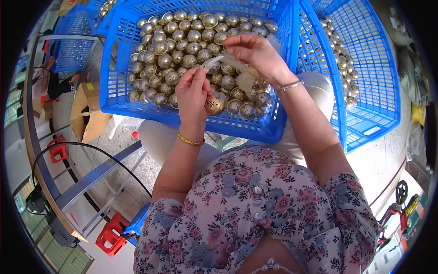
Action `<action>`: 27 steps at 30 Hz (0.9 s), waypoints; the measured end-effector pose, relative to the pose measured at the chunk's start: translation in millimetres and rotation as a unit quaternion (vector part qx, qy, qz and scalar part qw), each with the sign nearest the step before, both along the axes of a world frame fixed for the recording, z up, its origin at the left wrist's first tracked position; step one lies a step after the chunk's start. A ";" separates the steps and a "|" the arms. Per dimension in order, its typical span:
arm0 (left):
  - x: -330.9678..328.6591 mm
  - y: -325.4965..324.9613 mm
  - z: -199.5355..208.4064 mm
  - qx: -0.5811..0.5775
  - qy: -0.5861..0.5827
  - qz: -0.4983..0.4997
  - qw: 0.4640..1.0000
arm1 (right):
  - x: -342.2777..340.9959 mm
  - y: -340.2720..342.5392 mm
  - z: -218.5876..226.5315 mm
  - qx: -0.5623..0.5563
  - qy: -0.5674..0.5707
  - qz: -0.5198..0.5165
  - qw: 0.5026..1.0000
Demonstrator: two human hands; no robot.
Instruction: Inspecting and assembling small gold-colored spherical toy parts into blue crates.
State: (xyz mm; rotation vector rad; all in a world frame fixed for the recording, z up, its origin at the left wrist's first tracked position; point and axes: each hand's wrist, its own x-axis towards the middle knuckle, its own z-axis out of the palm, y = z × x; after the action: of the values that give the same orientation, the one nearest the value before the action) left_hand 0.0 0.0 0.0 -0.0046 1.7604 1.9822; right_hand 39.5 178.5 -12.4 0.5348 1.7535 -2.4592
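My left hand (192, 93) is closed above the near part of a blue crate. Its thumb and forefinger pinch one end of a whitish, see-through strip (214, 60). Against its lower fingers sits a gold ball with punched holes (215, 103), larger-looking than the balls below. To the right and farther off, my right hand (258, 55) has thumb and fingers drawn together in a pinch; what is between them is too small to tell. Beneath it hangs a pale translucent piece (247, 82), like thin plastic. Many gold perforated balls (178, 57) fill the crate under both hands.
The blue crate (182, 123) rests before my knees. A second blue crate (369, 82) with similar balls stands at the right. At the left are an open cardboard box (86, 116), a metal-framed table (86, 185) with a black cable, and red stools (109, 235).
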 end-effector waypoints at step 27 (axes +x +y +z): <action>2.2 1.2 -0.2 0.057 -0.023 -0.058 0.996 | 6.0 -20.1 15.1 0.172 0.175 0.000 0.969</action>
State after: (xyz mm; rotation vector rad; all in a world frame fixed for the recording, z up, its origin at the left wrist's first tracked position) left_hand 2.2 1.2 -0.2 0.0870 1.5805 1.9790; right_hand 45.5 158.5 2.7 0.1172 2.3340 -2.3708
